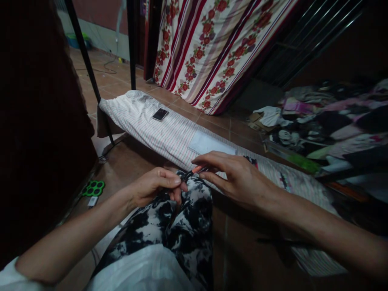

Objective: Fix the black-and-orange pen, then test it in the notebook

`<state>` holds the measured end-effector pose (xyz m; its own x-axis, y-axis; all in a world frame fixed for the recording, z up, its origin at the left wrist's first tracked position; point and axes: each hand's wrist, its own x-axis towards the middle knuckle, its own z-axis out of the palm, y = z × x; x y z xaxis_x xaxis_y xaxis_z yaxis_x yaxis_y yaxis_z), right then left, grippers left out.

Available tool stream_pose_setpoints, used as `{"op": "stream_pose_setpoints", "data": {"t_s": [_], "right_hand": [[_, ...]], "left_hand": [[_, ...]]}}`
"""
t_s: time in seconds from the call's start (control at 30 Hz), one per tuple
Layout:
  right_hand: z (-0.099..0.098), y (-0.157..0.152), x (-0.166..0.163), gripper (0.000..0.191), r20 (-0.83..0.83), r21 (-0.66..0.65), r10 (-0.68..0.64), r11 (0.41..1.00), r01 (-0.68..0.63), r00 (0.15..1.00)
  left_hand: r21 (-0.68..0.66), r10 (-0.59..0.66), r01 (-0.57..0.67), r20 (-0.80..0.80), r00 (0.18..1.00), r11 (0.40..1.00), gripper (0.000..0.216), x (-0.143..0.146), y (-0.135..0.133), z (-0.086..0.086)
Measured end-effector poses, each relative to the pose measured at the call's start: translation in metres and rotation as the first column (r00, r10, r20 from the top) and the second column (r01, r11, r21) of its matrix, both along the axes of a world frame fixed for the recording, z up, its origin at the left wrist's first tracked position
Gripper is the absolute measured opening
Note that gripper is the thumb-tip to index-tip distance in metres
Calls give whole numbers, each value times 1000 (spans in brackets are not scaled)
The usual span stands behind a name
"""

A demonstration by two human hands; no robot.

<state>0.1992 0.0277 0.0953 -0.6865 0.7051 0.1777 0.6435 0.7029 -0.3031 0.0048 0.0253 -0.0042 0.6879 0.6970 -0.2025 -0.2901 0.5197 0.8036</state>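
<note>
Above my knees, my right hand [233, 173] has its thumb and fingers closed on a slim tool with an orange handle [198, 168] and a dark front part. Its exact kind is too dim to tell. The dark end points left and down, reaching the fingertips of my left hand [165, 184]. That hand is closed in a pinch there; whether it grips the tool's end or a separate small dark piece, I cannot tell. Just beyond my right hand, white paper [209, 142] lies on a long surface covered by striped cloth [178, 135].
A phone [160, 114] rests on the striped cloth. Black metal poles [87, 56] stand at the left, near a green-rimmed object [94, 188] on the tiled floor. A floral curtain [209, 48] hangs behind. Clothes [342, 117] are heaped at the right.
</note>
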Motion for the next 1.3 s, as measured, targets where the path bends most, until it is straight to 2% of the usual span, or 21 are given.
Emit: {"op": "stream_pose_setpoints", "data": {"t_s": [0.23,0.47,0.6,0.67,0.77,0.83,0.87,0.93,0.97,1.0,1.07,1.13,1.2,1.23,1.3], "right_hand": [[1,-3,6,21,118,5,80,997,-82,990],[2,-12,6,28,207,39,99,993,-109,973],[1,-17,6,28,258,62,40,996,-58,965],[1,-20,5,28,294,46,-21,999,8,955],[4,-24,-1,28,350,4,-146,988,154,925],[7,-27,-5,30,362,-39,-207,971,237,909],[7,-28,-6,31,358,-78,-234,957,278,904],[7,-30,-9,34,328,-199,-301,905,377,896],[5,-31,-11,34,304,-292,-346,853,432,888],[3,-31,-11,35,272,-407,-396,779,477,877],[-3,-33,-12,37,215,-655,-493,567,499,843],[-9,-35,-13,38,166,-839,-584,340,425,795],[-12,-38,-14,38,142,-923,-654,184,339,743],[-14,-39,-14,38,136,-944,-677,133,302,723],[-16,-42,-14,39,119,-970,-700,70,233,704]], "left_hand": [[9,-54,53,47,997,999,24,-2,-3,-6],[111,7,0,-69,998,994,26,0,-12,-1],[215,95,-59,-157,983,975,28,2,-16,-2],[290,133,-70,-203,970,955,28,3,-19,-2],[466,216,-56,-298,930,883,26,3,-22,1],[630,320,-30,-353,879,776,23,3,-24,5],[717,384,-12,-359,851,697,22,2,-25,6],[873,514,26,-310,800,487,20,0,-26,7],[929,567,45,-263,781,368,19,-1,-26,7],[966,609,67,-211,764,250,18,-2,-26,6],[992,669,117,-118,734,46,16,-5,-27,5],[978,710,181,-55,702,-104,15,-7,-27,5],[949,732,239,-12,681,-208,15,-8,-28,6],[934,735,260,4,678,-245,16,-9,-28,7],[913,734,283,28,678,-295,18,-10,-28,7]]}}
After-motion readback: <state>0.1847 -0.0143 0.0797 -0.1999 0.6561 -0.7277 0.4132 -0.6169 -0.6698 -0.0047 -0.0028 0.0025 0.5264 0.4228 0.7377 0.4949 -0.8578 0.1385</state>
